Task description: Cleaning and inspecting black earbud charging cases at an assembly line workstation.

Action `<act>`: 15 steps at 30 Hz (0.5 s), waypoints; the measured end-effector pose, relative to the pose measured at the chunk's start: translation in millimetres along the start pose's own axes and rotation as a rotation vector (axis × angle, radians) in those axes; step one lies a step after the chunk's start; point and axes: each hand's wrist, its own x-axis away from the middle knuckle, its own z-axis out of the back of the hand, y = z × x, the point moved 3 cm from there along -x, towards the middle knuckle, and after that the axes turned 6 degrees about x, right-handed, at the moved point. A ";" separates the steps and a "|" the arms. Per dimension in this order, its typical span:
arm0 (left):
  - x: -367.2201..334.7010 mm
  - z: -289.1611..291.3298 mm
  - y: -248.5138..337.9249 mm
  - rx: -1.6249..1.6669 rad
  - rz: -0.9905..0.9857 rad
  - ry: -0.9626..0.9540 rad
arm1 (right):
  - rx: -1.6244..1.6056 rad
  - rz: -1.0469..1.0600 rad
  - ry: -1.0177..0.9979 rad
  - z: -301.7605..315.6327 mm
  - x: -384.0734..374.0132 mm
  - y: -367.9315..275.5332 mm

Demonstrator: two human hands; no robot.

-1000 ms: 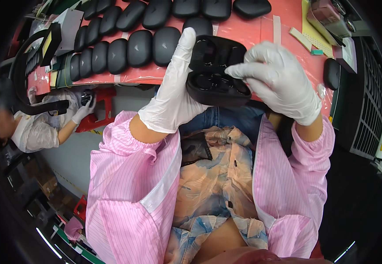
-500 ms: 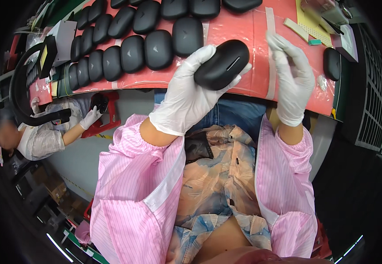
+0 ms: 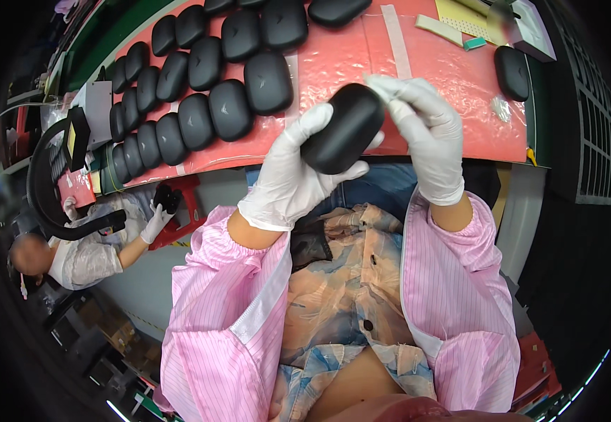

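A smooth black oval case point(image 3: 344, 129) is gripped in my white-gloved left hand point(image 3: 288, 165), thumb along its left side and fingers underneath. It tilts with its upper end to the right, and a plain face shows. My right hand point(image 3: 428, 133), gloved too, has its thumb and fingertips pinched together by the case's upper right end. The fingertips are blurred; what they pinch, if anything, cannot be made out, nor whether they touch the case. Several similar cases point(image 3: 231, 110) stand in rows on the red mat to the left of my hands.
A plastic-covered red mat point(image 3: 333, 60) covers the table. One more black case point(image 3: 511, 73) lies at its right, near a pale strip point(image 3: 439, 30) and a small green block point(image 3: 474, 43). A black curved arm point(image 3: 27, 169) stands at left. Beyond it, a co-worker point(image 3: 87, 260) handles dark objects.
The case has turned in my left hand; its slotted side no longer shows. My right hand has come left and down to the case's end. The view has shifted.
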 end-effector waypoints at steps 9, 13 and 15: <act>3.6 -25.9 7.9 -1.776 -1.121 0.023 | 0.260 0.162 0.144 -7.6 7.0 -14.5; 7.1 -31.2 9.6 -1.844 -1.208 0.017 | 0.656 0.514 0.111 -24.2 20.4 -42.0; 12.8 -33.6 11.8 -1.805 -1.255 -0.096 | 0.589 0.350 0.173 -14.2 14.8 -36.5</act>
